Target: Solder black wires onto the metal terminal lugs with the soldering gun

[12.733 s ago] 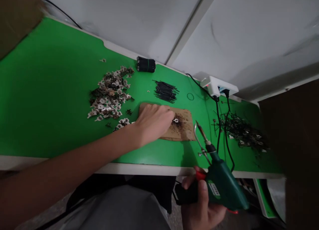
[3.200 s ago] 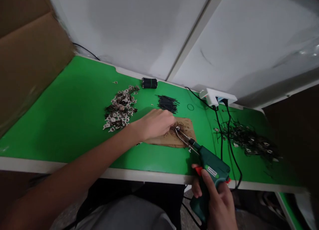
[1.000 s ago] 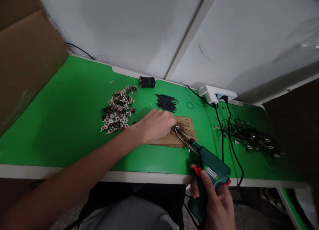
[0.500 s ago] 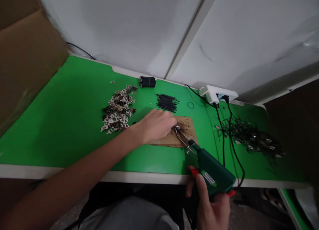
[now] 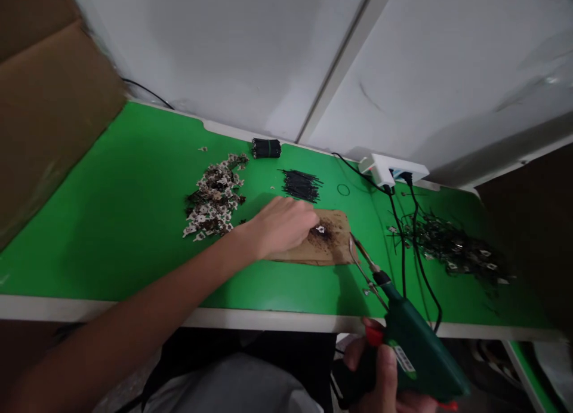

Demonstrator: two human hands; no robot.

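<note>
My left hand (image 5: pixel 289 223) rests closed over the left part of a brown, soot-marked board (image 5: pixel 338 246); its fingertips are beside a small white metal piece (image 5: pixel 320 229), and whatever they pinch is hidden. My right hand (image 5: pixel 387 371) is wrapped round the handle of a green soldering gun (image 5: pixel 423 341) with a red trigger. The gun's tip and its thin curved feed tube are over the board's right edge, apart from the white piece. Behind the board lies a loose stack of short black wires (image 5: pixel 301 185).
A heap of small metal pieces (image 5: pixel 215 198) lies left. Near the wall are a banded black bundle (image 5: pixel 266 148) and a white power strip (image 5: pixel 394 168) with cables. Tangled wired parts (image 5: pixel 456 246) lie right; a cardboard box (image 5: pixel 58 108) stands far left.
My right hand has drawn the soldering gun right and toward me, so its tip is off the white piece. My left hand has stayed nearly in place.
</note>
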